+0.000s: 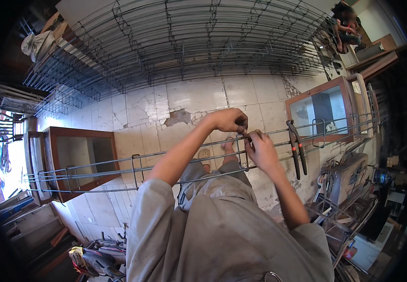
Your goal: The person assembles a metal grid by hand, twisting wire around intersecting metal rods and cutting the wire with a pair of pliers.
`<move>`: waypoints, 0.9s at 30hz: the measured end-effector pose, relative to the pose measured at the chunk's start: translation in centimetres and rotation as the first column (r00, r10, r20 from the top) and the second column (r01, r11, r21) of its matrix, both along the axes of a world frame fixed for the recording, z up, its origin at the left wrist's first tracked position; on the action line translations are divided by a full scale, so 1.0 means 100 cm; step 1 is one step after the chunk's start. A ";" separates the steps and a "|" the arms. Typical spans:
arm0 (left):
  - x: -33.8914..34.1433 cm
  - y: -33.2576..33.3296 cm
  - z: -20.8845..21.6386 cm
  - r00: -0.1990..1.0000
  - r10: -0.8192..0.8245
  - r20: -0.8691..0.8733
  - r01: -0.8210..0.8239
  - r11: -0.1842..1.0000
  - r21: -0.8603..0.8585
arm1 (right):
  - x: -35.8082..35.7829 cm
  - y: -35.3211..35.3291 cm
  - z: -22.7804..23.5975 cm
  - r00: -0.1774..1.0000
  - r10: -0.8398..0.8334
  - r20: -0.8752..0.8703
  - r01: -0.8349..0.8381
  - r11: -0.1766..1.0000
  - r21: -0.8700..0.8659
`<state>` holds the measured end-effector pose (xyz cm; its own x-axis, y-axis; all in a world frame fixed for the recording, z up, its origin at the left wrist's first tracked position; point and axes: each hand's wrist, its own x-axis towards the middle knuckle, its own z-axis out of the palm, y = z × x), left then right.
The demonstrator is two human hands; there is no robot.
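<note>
A long, slim rebar cage [101, 164] of steel bars with square stirrups lies across in front of me at waist height. My left hand [231, 120] reaches over from the far side, its fingers pinched together at the far bar. Close beside it, my right hand [262, 151] has its thumb and fingers closed at the same joint, where a stirrup [247, 165] meets the bar. Whatever lies between the fingertips is too small to make out. A pair of pincers [296, 149] with black and orange handles hangs on the bars right of my right hand.
Wooden cabinets with glass panels, one at left [51, 152] and one at right [349, 105], stand under the cage's ends. Many finished cages [189, 42] are stacked beyond the cracked tile floor [142, 105]. Another person [347, 30] sits far right. Metal clutter [342, 181] stands near right.
</note>
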<state>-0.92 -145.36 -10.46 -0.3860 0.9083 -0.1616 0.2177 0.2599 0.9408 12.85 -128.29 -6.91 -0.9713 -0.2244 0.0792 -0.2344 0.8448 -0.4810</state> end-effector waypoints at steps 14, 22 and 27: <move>0.073 -0.071 0.045 0.775 0.625 -0.089 -0.618 0.780 0.095 | -0.095 0.024 0.043 0.375 0.918 0.132 -0.765 0.226 0.604; 0.147 -0.080 0.042 0.636 0.759 0.140 -0.770 0.612 0.181 | -0.122 0.000 0.056 0.130 0.906 0.403 -0.867 -0.093 0.489; 0.159 -0.082 0.046 0.511 0.830 0.222 -0.858 0.475 0.197 | -0.122 -0.007 0.060 0.083 0.887 0.455 -0.840 -0.184 0.511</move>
